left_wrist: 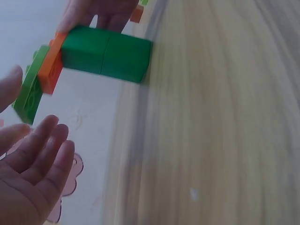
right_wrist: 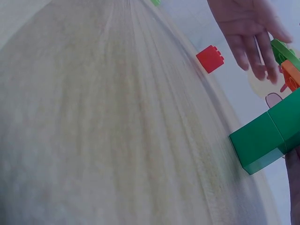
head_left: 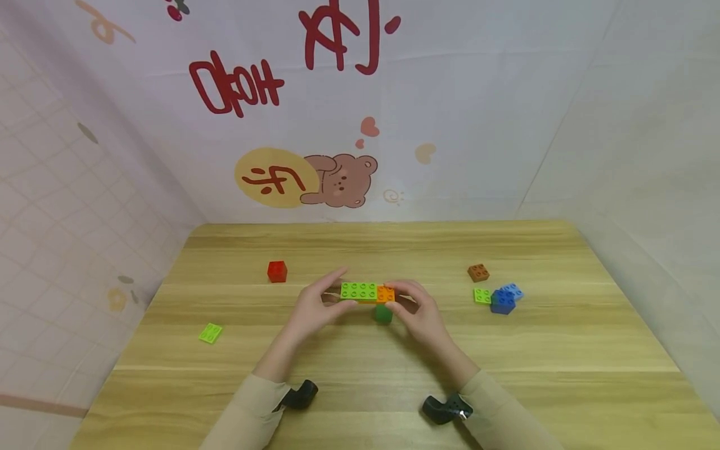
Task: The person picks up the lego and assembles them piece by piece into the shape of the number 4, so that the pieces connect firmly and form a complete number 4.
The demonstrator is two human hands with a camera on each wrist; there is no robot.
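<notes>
In the middle of the table, two dark green toy bricks (left_wrist: 105, 54) stand stacked upright. On top sits an orange brick (head_left: 385, 294), with a lime green brick (head_left: 358, 290) over it that juts out to the left. My right hand (head_left: 420, 314) pinches the stack at its right end, by the orange brick. Around the lime brick's left end is my left hand (head_left: 315, 305), its thumb and forefinger on either side of that brick. In the left wrist view its other fingers (left_wrist: 49, 164) are spread loosely below.
A red brick (head_left: 277, 272) stands at the back left, and a flat lime brick (head_left: 210, 333) lies nearer on the left. To the right are a brown brick (head_left: 479, 272), a small lime brick (head_left: 482, 296), a dark blue brick (head_left: 503, 302) and a light blue one (head_left: 513, 290).
</notes>
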